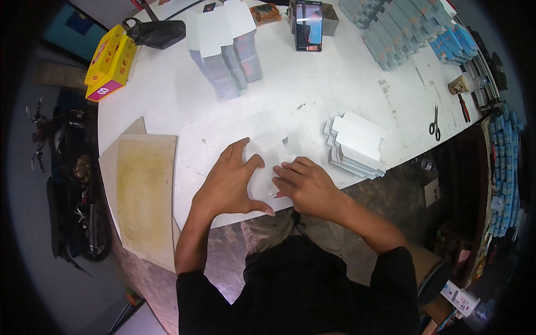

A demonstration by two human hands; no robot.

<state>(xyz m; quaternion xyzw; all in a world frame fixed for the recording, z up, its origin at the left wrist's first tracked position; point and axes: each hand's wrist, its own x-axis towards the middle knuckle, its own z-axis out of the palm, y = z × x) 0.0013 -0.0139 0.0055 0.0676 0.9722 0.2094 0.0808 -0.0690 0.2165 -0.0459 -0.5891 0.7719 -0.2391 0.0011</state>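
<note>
A white cardboard box blank [267, 170], partly covered by my fingers, is at the table's near edge. My left hand [228, 181] grips its left side, the thumb along the near edge and the fingers curled over the top. From the right, my right hand [306, 185] has its bent fingers pressed together on the box's right edge and flaps. What its thumb does underneath is hidden. Just right of my hands lies a pile of flat white box blanks [357, 137]. Farther off stands a taller stack of similar blanks [220, 33].
A stained board [146, 195] lies at the left. Behind are a yellow box [111, 61], a black bag [159, 33] and a phone [309, 28] propped on a grey box. Blue-grey carton stacks [402, 30] fill the far right, near scissors [435, 123] and a cup [459, 85].
</note>
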